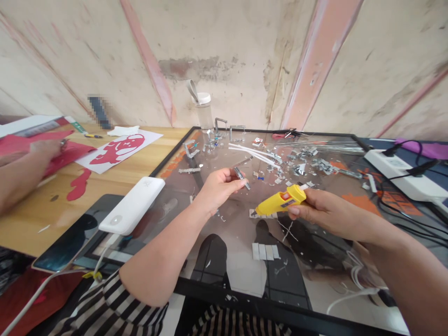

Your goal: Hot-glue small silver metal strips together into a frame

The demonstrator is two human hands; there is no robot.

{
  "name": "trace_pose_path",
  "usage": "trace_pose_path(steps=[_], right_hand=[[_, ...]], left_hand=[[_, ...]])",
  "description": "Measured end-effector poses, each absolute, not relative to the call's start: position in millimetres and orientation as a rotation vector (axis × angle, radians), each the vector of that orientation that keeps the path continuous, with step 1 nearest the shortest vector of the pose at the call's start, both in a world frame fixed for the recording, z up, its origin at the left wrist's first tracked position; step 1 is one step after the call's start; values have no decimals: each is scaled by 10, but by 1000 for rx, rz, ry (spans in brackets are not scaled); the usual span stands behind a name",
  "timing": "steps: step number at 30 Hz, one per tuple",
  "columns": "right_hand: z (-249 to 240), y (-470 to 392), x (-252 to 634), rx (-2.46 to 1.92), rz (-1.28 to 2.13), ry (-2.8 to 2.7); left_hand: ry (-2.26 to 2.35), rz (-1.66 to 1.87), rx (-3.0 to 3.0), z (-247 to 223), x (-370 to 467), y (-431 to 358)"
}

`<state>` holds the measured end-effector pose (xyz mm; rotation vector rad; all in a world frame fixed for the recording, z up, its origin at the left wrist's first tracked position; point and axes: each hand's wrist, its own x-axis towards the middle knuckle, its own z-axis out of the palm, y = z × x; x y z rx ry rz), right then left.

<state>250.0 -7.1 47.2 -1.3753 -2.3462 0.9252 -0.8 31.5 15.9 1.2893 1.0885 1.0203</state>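
A: One glue gun (283, 199), where?
B: Clamped in right hand (320, 210); nozzle by pale strips (274, 216) on surface (240, 228), maybe touching.
A: Left hand (217, 187)?
B: Apart, pinching grey piece (239, 173), near end slanting gunward.

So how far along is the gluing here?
Partway, by the look of it. Seemingly done: the row of pale pieces side by side near the front edge. In progress: the left hand holds a small gray strip; the right hand holds a yellow glue gun, nozzle at another row. Probably left: attaching that separate strip. Whether the loose silvery pieces get used, I can't tell.
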Motion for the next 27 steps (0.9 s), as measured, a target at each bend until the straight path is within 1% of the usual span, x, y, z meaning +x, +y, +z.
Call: trace_pose_path(steps=[15, 27], right_hand=[[439, -54, 2477, -1333, 1002, -2317], [494, -75, 2475, -1398, 956, -2337]], left_hand=[[1095, 1018, 1294, 168, -4, 316], [1099, 1017, 1293, 160, -3, 314]])
